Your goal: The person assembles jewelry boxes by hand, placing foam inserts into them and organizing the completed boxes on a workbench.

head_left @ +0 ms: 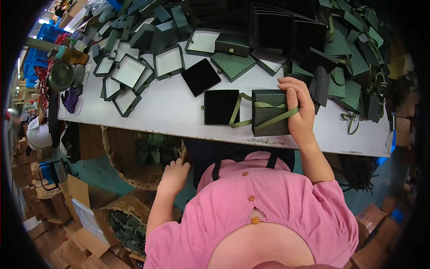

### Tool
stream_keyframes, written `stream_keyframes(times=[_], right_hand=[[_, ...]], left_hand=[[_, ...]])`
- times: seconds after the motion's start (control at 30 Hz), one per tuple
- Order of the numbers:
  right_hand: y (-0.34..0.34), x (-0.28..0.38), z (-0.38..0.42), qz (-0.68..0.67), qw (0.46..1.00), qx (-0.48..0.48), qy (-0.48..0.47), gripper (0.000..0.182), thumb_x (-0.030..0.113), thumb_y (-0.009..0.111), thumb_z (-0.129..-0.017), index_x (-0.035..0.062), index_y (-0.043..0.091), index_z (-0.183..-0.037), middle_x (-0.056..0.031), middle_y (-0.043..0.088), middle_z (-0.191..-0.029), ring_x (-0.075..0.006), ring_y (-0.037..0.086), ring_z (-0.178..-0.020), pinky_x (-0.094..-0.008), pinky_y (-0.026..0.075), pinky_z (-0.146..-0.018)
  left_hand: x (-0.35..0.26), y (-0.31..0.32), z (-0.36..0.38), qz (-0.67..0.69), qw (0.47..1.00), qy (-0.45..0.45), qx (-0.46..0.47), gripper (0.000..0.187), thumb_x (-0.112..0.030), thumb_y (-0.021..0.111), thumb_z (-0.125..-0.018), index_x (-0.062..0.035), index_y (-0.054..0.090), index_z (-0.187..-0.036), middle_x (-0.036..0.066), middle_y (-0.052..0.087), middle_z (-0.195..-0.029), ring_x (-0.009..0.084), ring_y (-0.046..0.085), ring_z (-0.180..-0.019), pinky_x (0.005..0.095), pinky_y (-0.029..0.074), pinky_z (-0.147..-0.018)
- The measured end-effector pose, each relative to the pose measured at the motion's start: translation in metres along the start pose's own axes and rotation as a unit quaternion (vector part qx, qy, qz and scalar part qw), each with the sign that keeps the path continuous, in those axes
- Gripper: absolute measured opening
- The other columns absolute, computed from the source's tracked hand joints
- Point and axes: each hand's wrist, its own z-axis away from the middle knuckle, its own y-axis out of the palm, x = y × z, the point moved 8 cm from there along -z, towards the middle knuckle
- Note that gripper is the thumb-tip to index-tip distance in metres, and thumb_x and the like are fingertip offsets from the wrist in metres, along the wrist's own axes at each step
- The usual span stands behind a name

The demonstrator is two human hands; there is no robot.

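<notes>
My right hand (299, 105) is closed round the right edge of a dark green box sleeve (268, 117) near the table's front edge. An olive-green ribbon (274, 120) crosses the sleeve, and a loop of it reaches left. That loop lies over a shallow box tray with a black lining (221, 107), just left of the sleeve. Below the tabletop, my left hand (174, 175) hangs with fingers apart, holding nothing visible. It is beside the rim of a large cardboard carton (117, 163) with green pieces inside. A square black pad (201, 77) lies behind the tray.
White-lined box trays (130, 71) are heaped at the table's left. Ribboned green boxes (351, 92) pile up at the right, black pieces (286, 27) at the back. A small fan (62, 74) stands past the left end. Another carton (107, 208) sits on the floor.
</notes>
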Motion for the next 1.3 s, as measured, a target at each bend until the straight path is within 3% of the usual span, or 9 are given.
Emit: stream_keyframes(times=[0.1, 0.17, 0.23, 0.33, 0.43, 0.63, 0.93, 1.17, 1.3], right_hand=[[0.002, -0.007, 0.003, -0.002, 0.999, 0.025, 0.025, 0.024, 0.016, 0.051, -0.108, -0.0015, 0.068, -0.108, -0.0132, 0.067, -0.118, -0.0235, 0.061, -0.111, -0.0336, 0.045, -0.100], [0.006, -0.010, 0.002, -0.049, 0.998, 0.031, 0.041, 0.023, 0.017, 0.053, -0.107, -0.0008, 0.068, -0.107, -0.0119, 0.069, -0.115, -0.0231, 0.061, -0.107, -0.0334, 0.046, -0.097], [0.012, -0.018, 0.004, -0.140, 0.981, 0.084, 0.100, 0.027, 0.020, 0.053, -0.107, -0.0009, 0.069, -0.107, -0.0108, 0.070, -0.115, -0.0200, 0.061, -0.107, -0.0326, 0.046, -0.098], [0.022, -0.028, 0.006, -0.248, 0.936, 0.186, 0.165, 0.030, 0.024, 0.052, -0.108, -0.0010, 0.069, -0.109, -0.0093, 0.071, -0.116, -0.0167, 0.060, -0.108, -0.0317, 0.045, -0.100], [0.026, -0.031, 0.008, -0.233, 0.925, 0.227, 0.195, 0.029, 0.023, 0.053, -0.107, -0.0006, 0.070, -0.109, -0.0081, 0.071, -0.115, -0.0164, 0.062, -0.107, -0.0308, 0.045, -0.100], [0.016, -0.040, 0.006, -0.091, 0.982, 0.042, 0.161, 0.024, 0.017, 0.056, -0.105, -0.0017, 0.070, -0.105, -0.0101, 0.071, -0.112, -0.0205, 0.064, -0.108, -0.0319, 0.046, -0.099], [0.058, -0.026, 0.003, -0.089, 0.983, 0.083, 0.139, 0.023, 0.018, 0.056, -0.104, 0.0001, 0.071, -0.105, -0.0095, 0.070, -0.114, -0.0207, 0.062, -0.110, -0.0314, 0.044, -0.100], [0.071, -0.033, 0.013, -0.191, 0.937, 0.155, 0.246, 0.026, 0.022, 0.055, -0.107, 0.0004, 0.070, -0.104, -0.0042, 0.069, -0.113, -0.0123, 0.060, -0.105, -0.0282, 0.045, -0.096], [0.088, -0.018, 0.024, -0.286, 0.887, 0.144, 0.332, 0.025, 0.023, 0.054, -0.107, 0.0006, 0.067, -0.105, -0.0061, 0.067, -0.116, -0.0127, 0.057, -0.109, -0.0280, 0.042, -0.099]], left_hand=[[-0.009, -0.054, -0.014, 0.299, 0.953, 0.014, -0.057, 0.015, -0.011, 0.077, -0.082, -0.0016, 0.068, -0.090, 0.015, 0.064, -0.091, 0.0298, 0.065, -0.081, 0.0410, 0.050, -0.067], [-0.018, -0.099, -0.026, 0.321, 0.928, 0.039, -0.187, 0.012, -0.009, 0.078, -0.083, -0.0006, 0.069, -0.082, 0.012, 0.062, -0.075, 0.0295, 0.061, -0.068, 0.0395, 0.047, -0.062], [-0.028, -0.137, -0.032, 0.317, 0.873, 0.100, -0.356, 0.014, -0.008, 0.080, -0.080, -0.0026, 0.073, -0.091, 0.012, 0.065, -0.086, 0.0291, 0.061, -0.076, 0.0394, 0.049, -0.068], [-0.052, -0.174, -0.060, 0.163, 0.902, 0.181, -0.356, 0.045, -0.013, 0.086, -0.072, -0.0101, 0.072, -0.114, 0.020, 0.045, -0.151, 0.0438, 0.043, -0.137, 0.0478, 0.040, -0.110], [-0.042, -0.152, -0.100, 0.196, 0.912, 0.212, -0.292, 0.051, -0.015, 0.087, -0.071, -0.0131, 0.070, -0.119, 0.021, 0.032, -0.162, 0.0454, 0.033, -0.147, 0.0486, 0.033, -0.118], [-0.014, -0.135, -0.081, 0.319, 0.856, 0.082, -0.399, 0.058, -0.012, 0.090, -0.062, -0.0093, 0.062, -0.113, 0.020, 0.042, -0.141, 0.0388, 0.048, -0.129, 0.0467, 0.042, -0.108], [-0.028, -0.148, -0.051, 0.374, 0.793, 0.053, -0.479, 0.074, -0.009, 0.093, -0.058, -0.0116, 0.061, -0.125, 0.019, 0.046, -0.141, 0.0364, 0.051, -0.126, 0.0432, 0.046, -0.103], [-0.047, -0.153, -0.045, 0.444, 0.795, 0.262, -0.320, 0.074, -0.012, 0.094, -0.057, -0.0132, 0.065, -0.125, 0.017, 0.051, -0.141, 0.0353, 0.049, -0.125, 0.0447, 0.044, -0.103], [-0.056, -0.143, -0.046, 0.455, 0.759, 0.283, -0.369, 0.108, -0.029, 0.094, -0.068, -0.0158, 0.034, -0.156, 0.031, 0.013, -0.165, 0.0493, 0.017, -0.152, 0.0539, 0.025, -0.120]])
